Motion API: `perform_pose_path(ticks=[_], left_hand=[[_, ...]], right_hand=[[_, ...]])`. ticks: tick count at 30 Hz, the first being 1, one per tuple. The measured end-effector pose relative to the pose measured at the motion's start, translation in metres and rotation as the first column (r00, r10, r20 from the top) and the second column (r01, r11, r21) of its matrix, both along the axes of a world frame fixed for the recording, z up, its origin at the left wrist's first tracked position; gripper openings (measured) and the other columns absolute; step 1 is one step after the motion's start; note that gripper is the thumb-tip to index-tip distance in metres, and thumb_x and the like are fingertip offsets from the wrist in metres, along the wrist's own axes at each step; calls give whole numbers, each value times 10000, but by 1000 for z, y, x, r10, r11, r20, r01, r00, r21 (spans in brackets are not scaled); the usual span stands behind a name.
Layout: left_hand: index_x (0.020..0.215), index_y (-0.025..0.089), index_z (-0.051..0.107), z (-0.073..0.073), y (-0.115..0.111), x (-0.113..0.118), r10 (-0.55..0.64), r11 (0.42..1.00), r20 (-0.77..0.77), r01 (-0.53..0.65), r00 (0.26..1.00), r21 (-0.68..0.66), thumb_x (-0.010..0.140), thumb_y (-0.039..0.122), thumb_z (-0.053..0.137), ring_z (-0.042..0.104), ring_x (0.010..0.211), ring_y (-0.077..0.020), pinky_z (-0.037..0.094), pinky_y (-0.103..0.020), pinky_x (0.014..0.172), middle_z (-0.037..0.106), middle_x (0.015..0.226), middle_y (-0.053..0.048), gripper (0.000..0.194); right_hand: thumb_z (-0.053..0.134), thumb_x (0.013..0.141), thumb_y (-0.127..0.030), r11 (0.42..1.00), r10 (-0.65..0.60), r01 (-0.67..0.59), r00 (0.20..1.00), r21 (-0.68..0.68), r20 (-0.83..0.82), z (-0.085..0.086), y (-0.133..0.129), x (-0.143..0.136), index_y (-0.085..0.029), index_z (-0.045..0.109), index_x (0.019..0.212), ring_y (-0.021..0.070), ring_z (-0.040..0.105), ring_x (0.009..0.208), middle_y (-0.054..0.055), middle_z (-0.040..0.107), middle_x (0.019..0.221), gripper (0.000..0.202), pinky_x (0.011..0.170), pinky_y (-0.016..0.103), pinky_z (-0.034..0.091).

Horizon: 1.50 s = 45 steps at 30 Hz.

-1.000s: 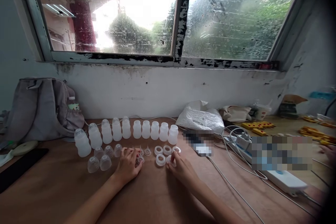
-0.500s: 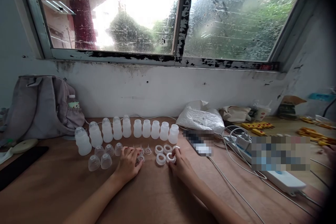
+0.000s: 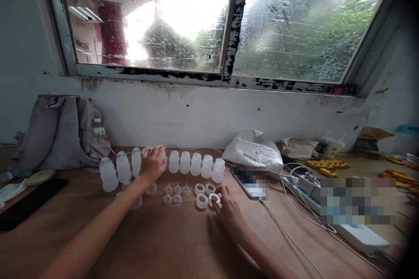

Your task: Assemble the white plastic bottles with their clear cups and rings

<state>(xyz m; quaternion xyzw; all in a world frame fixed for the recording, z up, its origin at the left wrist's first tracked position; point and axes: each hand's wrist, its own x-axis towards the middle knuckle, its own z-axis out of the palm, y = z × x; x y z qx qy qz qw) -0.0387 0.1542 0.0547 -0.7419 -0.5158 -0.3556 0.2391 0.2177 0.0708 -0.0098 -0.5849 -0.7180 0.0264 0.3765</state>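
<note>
My left hand (image 3: 152,163) reaches over the capped baby bottles, its fingers spread across the tops of two of them and partly hiding them. More capped bottles (image 3: 123,168) stand to its left, and uncapped bottles (image 3: 195,164) to its right. Under my left forearm, clear domed caps (image 3: 151,188) are partly covered. Clear teats (image 3: 177,188) with thin stems lie in two rows at the middle. My right hand (image 3: 229,207) rests at the white collar rings (image 3: 201,201), thumb and fingers closed about the nearest right ring (image 3: 214,200).
A grey backpack (image 3: 62,133) and a black flat object (image 3: 32,204) lie at the left. Behind the phone (image 3: 247,183) sits a silvery bag (image 3: 253,150). Cables and a white power strip (image 3: 358,231) run along the right, with yellow parts (image 3: 327,165) farther back.
My left hand has left the teats and moved up and left to the capped bottles. My right hand stays by the rings. The view has shifted slightly.
</note>
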Motion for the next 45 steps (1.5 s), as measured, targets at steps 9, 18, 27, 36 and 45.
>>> perform_pose_path(ticks=[9,18,27,36,45], left_hand=[[921,182,538,7,30,-8,61,997,-112,-66,992,-46,773,238,439,488,939,-272,209,-499,891,595,879,-110,187],[1060,238,473,26,-95,-21,-338,921,398,387,853,-45,793,315,462,516,957,-186,419,-318,824,545,1041,-33,278],[911,166,496,-80,-139,-3,-136,600,877,743,461,-298,747,443,497,584,878,-196,505,-292,731,582,1016,-92,321],[1077,263,526,-66,-140,-12,-322,593,655,685,683,-423,733,307,548,607,805,-162,510,-215,698,632,972,-27,348],[1053,226,562,-58,-140,-9,-334,609,681,701,651,-371,703,298,586,627,743,-165,527,-210,653,655,923,-44,358]], right_hand=[[405,762,-177,994,85,-83,996,65,-23,3,-4,-3,-197,411,826,161,516,713,50,487,845,67,617,290,441],[510,758,-248,893,410,-388,910,229,-56,15,-38,-19,-214,251,1178,239,418,1067,134,386,1161,495,828,374,415],[408,789,-463,782,252,-538,735,-315,-630,16,-53,-44,-229,477,876,132,547,563,5,533,725,259,353,185,399],[487,755,-421,830,287,-494,775,-258,-563,19,-44,-38,-188,540,742,110,494,567,-13,500,639,239,428,179,373],[495,725,-424,849,256,-472,760,-238,-597,21,-38,-35,-193,566,696,111,470,520,-2,506,618,244,390,186,330]])
